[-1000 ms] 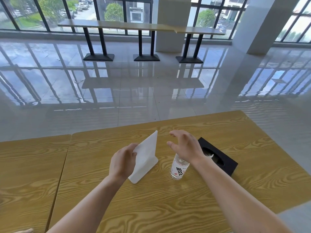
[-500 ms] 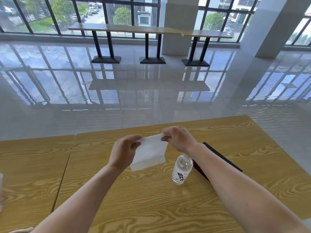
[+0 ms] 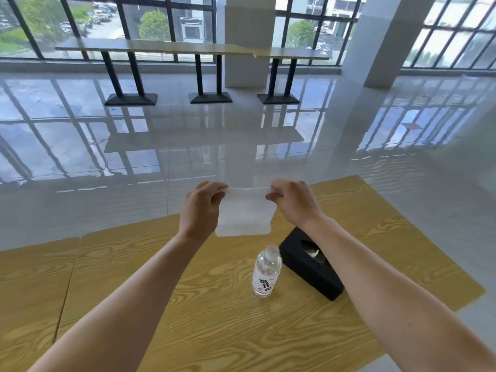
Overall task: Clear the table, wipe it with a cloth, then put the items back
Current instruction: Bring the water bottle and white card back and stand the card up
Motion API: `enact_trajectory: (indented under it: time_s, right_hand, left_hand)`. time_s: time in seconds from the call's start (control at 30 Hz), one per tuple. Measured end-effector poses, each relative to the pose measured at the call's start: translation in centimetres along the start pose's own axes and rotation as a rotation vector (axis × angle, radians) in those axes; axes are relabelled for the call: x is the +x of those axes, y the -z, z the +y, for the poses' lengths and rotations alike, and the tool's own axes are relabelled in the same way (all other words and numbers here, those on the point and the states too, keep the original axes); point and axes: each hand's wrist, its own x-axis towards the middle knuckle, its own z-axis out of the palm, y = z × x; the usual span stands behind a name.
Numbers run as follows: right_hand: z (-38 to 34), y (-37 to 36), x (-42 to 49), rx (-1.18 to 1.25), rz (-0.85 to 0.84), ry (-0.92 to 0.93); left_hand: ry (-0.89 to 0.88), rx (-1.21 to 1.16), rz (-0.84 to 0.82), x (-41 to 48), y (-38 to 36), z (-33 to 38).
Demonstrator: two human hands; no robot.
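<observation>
Hands pinch white cloth [image 3: 243, 213] top corners: left hand [image 3: 200, 208], right hand [image 3: 291, 201], above table [image 3: 188, 304].

White cloth [image 3: 245, 213] held above table [image 3: 214, 331]; bottle [image 3: 265, 272] upright beside black tissue box [image 3: 308, 275].

Two hands show, a left hand [image 3: 200, 208] and a right hand [image 3: 294, 202], with one white cloth [image 3: 244, 213], one water bottle [image 3: 265, 272] and one black tissue box [image 3: 308, 275]. Two wood-grain benches [image 3: 214, 331] abut; one long bench [image 3: 161, 47] stands beyond.
</observation>
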Motion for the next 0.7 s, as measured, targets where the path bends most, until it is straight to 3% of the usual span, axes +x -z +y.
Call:
enact_trajectory:
  time_s: [0.37, 0.7]
  right_hand:
    - [9.0, 6.3, 0.1, -0.102, 0.114, -0.097]
    - [24.8, 10.1, 2.6, -0.020, 0.094, -0.133]
  left_hand:
    - [-0.090, -0.045, -0.094, 5.5, -9.2, 6.3]
    - [0.078, -0.095, -0.110, 9.9, -24.0, 12.4]
